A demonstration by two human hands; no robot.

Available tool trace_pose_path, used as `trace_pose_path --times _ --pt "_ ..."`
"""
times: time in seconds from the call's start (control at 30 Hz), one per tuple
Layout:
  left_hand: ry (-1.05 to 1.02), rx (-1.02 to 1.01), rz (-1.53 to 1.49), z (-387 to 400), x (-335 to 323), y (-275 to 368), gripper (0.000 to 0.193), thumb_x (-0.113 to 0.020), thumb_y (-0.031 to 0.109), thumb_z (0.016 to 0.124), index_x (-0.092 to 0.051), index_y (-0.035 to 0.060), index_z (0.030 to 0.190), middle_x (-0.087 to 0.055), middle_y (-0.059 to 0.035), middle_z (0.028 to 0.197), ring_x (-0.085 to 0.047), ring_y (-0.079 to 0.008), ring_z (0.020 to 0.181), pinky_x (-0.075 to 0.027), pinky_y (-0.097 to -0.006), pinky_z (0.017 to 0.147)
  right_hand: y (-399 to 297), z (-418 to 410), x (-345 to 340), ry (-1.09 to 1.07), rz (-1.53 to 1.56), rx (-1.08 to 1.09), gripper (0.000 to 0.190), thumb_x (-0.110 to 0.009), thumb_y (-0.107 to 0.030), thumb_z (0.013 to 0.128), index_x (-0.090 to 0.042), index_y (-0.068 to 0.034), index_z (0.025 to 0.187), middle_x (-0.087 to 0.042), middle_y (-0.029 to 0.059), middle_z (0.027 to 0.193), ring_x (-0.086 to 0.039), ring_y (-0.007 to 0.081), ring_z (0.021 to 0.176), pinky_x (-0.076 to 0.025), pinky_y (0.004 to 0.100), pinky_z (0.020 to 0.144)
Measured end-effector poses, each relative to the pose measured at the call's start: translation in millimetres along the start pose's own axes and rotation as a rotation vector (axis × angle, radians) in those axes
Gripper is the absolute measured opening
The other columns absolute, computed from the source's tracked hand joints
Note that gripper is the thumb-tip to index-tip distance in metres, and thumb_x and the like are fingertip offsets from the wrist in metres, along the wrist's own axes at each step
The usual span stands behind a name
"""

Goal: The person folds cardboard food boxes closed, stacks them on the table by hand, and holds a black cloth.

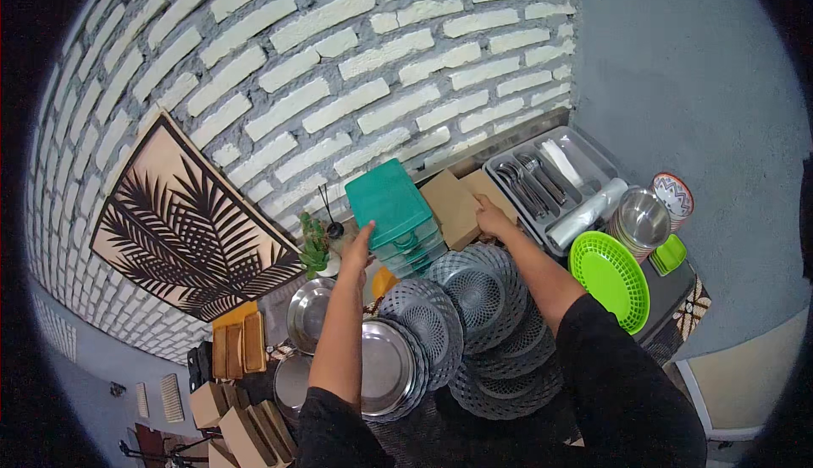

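Observation:
My left hand [357, 251] is at the left side of a small clear plastic drawer box [409, 258] with a teal top [389, 204]. Its thumb lies against the lid's edge; the other fingers are mostly hidden, so whether it grips cannot be told. My right hand [495, 219] holds the right edge of a brown cardboard box [450, 204], which stands just right of the drawer box. Another brown cardboard piece [488, 187] shows behind that hand. Below both hands lie stacks of grey woven-pattern plastic plates [476, 296], and round metal plates [387, 366] rest beside my left forearm.
A grey cutlery tray [488, 172] with spoons and forks stands at right, near a plastic roll [587, 214], metal bowls [643, 214], patterned bowls [673, 196] and green baskets [610, 280]. A potted cactus [312, 245], wooden trays [235, 347] and cardboard boxes [244, 430] are left. A brick wall [356, 68] rises behind.

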State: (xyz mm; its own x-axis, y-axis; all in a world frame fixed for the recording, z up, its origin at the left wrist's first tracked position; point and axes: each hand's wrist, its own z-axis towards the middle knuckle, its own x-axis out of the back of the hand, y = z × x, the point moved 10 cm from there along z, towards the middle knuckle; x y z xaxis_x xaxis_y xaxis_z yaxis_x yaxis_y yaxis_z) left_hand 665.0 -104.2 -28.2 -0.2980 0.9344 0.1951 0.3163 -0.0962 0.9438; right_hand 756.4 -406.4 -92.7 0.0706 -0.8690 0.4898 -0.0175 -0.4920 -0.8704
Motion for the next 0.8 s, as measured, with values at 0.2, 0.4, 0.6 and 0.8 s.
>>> trace_pose_path --times 0.2,0.4,0.6,0.8 --pt "0.035 -0.086 0.049 -3 6 8 0.039 -0.06 0.039 0.074 -0.051 0.0044 0.087 -0.048 -0.0033 0.075 -0.045 -0.016 0.072 -0.038 -0.0291 0.063 13 -3 -14 -0.084 0.144 -0.116 0.051 -0.045 -0.02 0.078 -0.029 -0.012 0.126 -0.046 0.0238 0.114 -0.046 0.0383 0.104 -0.035 0.0407 0.089" --pt "0.63 -1.049 0.364 -106 -13 66 0.021 -0.057 0.014 0.072 -0.048 0.0026 0.087 -0.049 -0.0077 0.07 -0.047 -0.0233 0.063 -0.04 -0.0333 0.059 34 4 -4 -0.051 -0.079 -0.08 0.054 -0.05 -0.025 0.079 -0.028 -0.015 0.127 -0.05 0.0191 0.108 -0.055 0.0264 0.084 -0.047 0.0328 0.063" --pt "-0.382 -0.942 1.038 -146 -192 18 0.026 -0.051 0.011 0.07 -0.051 -0.0014 0.092 -0.048 -0.0193 0.095 -0.049 -0.0308 0.088 -0.041 -0.0381 0.072 -3 -27 -14 -0.188 0.167 -0.205 0.057 -0.051 -0.022 0.077 -0.025 -0.014 0.127 -0.052 0.0168 0.103 -0.055 0.0263 0.083 -0.048 0.0354 0.056" --pt "-0.083 -0.538 1.269 -62 -192 -41 0.037 -0.05 0.011 0.069 -0.047 -0.0047 0.103 -0.044 -0.0187 0.106 -0.047 -0.0335 0.095 -0.042 -0.0384 0.078 12 -23 -15 -0.234 0.187 -0.285 0.058 -0.05 -0.022 0.078 -0.021 -0.015 0.128 -0.053 0.0172 0.099 -0.058 0.0218 0.068 -0.046 0.0358 0.045"
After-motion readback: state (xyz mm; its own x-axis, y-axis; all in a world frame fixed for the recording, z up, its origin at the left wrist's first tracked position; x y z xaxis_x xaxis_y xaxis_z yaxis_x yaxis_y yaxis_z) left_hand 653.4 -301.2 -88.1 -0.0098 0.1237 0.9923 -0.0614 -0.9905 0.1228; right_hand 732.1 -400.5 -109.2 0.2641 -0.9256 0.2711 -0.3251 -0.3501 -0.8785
